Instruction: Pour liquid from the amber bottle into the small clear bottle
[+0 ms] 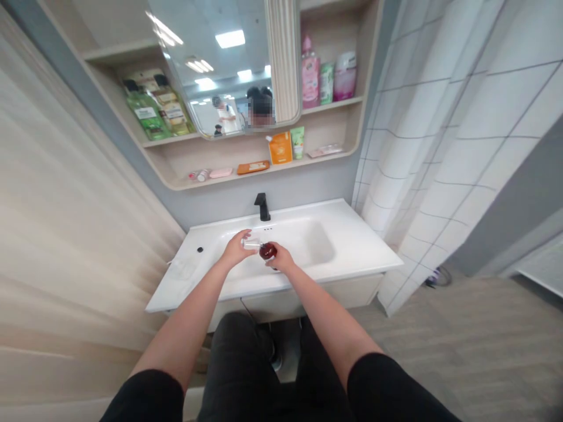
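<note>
Over the basin of the white washbasin (360, 249), my left hand (234, 251) is closed round a small clear container (251, 242), thumb below it and fingers above. My right hand (281, 258) grips a dark red-brown bottle (267, 251) from its right side. The bottle's narrow dark end points left at the clear container and is close to it; I cannot tell whether they touch. My fingers hide part of both things. Just behind my hands stands a black faucet (263, 207).
Above the basin hangs a mirror cabinet (237, 70) with shelves. They hold green and yellow bottles (149, 114), a pink bottle (310, 79), an orange pouch (280, 147) and a pink soap bar (221, 173). Curtains (57, 205) flank the left side; a white tiled wall (466, 146) stands right.
</note>
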Demonstrator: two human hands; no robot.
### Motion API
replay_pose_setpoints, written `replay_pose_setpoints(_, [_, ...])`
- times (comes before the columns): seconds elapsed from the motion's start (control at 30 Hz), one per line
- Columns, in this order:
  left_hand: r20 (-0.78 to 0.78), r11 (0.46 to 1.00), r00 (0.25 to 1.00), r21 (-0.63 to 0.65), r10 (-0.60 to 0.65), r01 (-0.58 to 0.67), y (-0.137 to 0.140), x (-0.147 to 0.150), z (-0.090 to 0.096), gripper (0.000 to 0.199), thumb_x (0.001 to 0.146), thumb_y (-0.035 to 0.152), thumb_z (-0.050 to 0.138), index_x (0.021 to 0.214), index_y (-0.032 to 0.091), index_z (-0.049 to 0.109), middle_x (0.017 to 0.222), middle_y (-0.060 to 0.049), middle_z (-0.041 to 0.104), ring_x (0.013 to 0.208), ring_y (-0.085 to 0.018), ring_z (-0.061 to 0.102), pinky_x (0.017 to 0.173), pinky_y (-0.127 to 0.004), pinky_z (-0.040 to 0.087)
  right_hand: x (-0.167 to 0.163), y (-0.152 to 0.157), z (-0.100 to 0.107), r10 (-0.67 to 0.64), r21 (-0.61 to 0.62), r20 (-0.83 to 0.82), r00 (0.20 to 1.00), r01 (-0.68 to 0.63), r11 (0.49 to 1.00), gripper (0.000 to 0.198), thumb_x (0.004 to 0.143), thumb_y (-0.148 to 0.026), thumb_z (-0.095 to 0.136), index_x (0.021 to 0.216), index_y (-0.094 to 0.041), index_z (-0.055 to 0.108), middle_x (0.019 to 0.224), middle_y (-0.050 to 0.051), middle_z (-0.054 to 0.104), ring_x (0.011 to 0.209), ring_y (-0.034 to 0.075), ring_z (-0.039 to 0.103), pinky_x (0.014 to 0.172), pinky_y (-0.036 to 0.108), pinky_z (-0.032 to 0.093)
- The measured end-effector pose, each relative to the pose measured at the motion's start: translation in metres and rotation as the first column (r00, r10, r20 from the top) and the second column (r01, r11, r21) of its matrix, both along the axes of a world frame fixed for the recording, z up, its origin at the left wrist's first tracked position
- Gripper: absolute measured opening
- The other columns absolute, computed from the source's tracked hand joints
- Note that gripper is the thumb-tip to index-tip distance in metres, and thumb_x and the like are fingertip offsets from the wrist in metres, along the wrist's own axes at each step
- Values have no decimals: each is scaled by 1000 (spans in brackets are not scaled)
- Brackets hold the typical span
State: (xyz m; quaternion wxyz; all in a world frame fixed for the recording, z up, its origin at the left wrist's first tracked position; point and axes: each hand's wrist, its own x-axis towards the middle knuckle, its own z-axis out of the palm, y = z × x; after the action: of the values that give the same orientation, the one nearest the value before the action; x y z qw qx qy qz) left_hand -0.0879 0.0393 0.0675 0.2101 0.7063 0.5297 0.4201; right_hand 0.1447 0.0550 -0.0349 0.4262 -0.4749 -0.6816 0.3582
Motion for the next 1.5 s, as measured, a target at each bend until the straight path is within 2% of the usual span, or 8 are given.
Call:
replay_pose_setpoints(0.9, [-165, 998, 984, 6, -62, 63, 8, 7, 26, 87, 61, 26, 100, 143, 22, 72, 132, -13, 76, 119, -33, 73, 102, -45, 59, 2, -3, 4, -1, -8, -55, 998, 0, 1000, 91, 56, -17, 100, 140, -28, 69, 134, 4, 81, 125, 32, 76, 115, 47, 58])
replay_pose_setpoints(1.1, [-213, 997, 974, 1, -74, 75, 8, 9, 35, 87, 59, 28, 100, 141, 24, 72, 130, -10, 76, 118, -31, 72, 106, -47, 59, 1, -2, 2, -17, -3, -68, 998, 17, 1000, 93, 55, -18, 101, 141, -29, 69, 135, 4, 81, 127, 33, 76, 115, 48, 57])
replay_pose_setpoints(1.5, [-282, 995, 954, -19, -99, 98, 13, 19, 52, 88, 61, 30, 98, 144, 22, 69, 134, -12, 76, 122, -32, 72, 110, -49, 57, 1, -2, 1, -22, 9, -159, 987, 24, 1000, 91, 57, -23, 101, 141, -30, 68, 135, 3, 80, 127, 32, 76, 117, 49, 57])
